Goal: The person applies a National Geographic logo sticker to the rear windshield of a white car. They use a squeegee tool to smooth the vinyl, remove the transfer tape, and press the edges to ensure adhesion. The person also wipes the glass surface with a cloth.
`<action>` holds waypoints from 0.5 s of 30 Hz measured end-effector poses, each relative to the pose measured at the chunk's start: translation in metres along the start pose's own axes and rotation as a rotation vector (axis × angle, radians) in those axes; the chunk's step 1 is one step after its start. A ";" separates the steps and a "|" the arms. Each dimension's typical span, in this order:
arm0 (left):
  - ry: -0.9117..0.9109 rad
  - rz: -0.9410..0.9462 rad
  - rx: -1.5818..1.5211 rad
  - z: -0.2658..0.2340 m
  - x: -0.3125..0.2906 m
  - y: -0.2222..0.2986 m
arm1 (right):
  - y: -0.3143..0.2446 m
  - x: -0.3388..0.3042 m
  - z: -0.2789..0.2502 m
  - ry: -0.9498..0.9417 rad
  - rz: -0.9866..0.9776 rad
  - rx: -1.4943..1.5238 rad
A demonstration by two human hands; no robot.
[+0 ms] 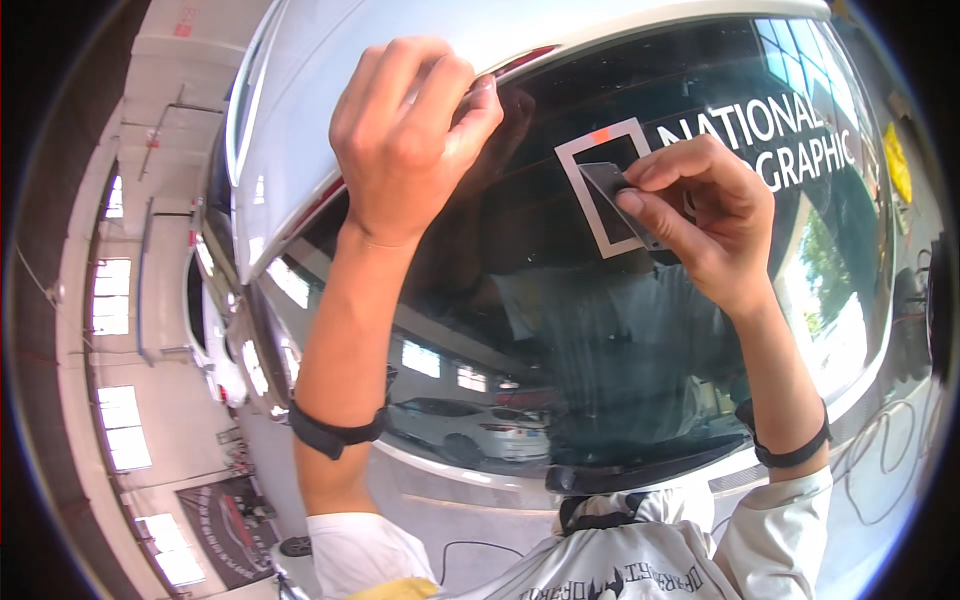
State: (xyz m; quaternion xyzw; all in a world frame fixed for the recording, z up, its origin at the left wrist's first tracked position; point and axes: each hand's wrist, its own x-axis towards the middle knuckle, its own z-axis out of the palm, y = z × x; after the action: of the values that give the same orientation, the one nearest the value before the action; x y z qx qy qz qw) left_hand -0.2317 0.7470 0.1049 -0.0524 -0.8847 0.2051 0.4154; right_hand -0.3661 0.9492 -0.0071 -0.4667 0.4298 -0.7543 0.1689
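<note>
My left hand [405, 130] is raised at the upper left edge of a car's dark rear window [500, 225], beside the red strip light [527, 62]. Its fingers are curled, with thumb and forefinger together; whatever they hold, if anything, is hidden. Between the thumb and fingers of my right hand [720, 215] is a thin, flat grey scraper [606, 188], tilted in front of the glass. Behind it, a white rectangular frame decal [588, 210] with a small orange patch on its top edge sits on the window. White lettering [790, 120] lies to its right, partly covered by my right hand.
The white car's roof [330, 40] curves above the window. Another white vehicle [213, 345] stands at the left. A cable [870, 450] loops on the floor at the right, near a yellow object [897, 165]. A parked car [470, 425] is reflected in the glass.
</note>
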 end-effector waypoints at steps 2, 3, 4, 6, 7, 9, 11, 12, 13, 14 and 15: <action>0.000 -0.009 0.023 0.001 0.003 0.003 | 0.002 -0.001 0.001 -0.004 -0.021 0.007; -0.007 -0.010 0.028 0.003 0.007 0.007 | 0.003 -0.001 0.001 -0.006 -0.029 0.008; -0.010 -0.013 0.034 0.006 0.012 0.012 | 0.002 -0.001 0.000 -0.001 -0.028 0.017; -0.002 0.003 0.044 0.013 0.019 0.015 | 0.002 -0.001 0.000 0.008 -0.027 0.052; -0.013 -0.002 0.059 0.016 0.021 0.018 | 0.003 -0.002 -0.002 0.008 -0.022 0.061; -0.035 -0.012 0.089 0.019 0.026 0.022 | 0.001 -0.002 -0.002 -0.005 0.006 0.098; -0.035 -0.006 0.084 0.021 0.027 0.022 | -0.002 -0.002 -0.004 -0.020 0.024 0.120; -0.048 -0.006 0.083 0.019 0.028 0.023 | -0.003 -0.002 -0.004 -0.026 0.027 0.134; -0.059 -0.009 0.085 0.017 0.028 0.023 | -0.004 -0.002 -0.003 -0.037 0.030 0.147; -0.056 -0.008 0.077 0.017 0.028 0.023 | -0.004 -0.001 -0.003 -0.040 0.028 0.133; -0.062 -0.013 0.083 0.016 0.028 0.023 | -0.004 -0.001 -0.004 -0.040 0.018 0.137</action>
State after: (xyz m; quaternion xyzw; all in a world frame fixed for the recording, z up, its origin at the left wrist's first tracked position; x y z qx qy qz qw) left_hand -0.2642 0.7702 0.1062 -0.0228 -0.8883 0.2403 0.3907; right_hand -0.3681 0.9541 -0.0055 -0.4652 0.3779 -0.7709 0.2155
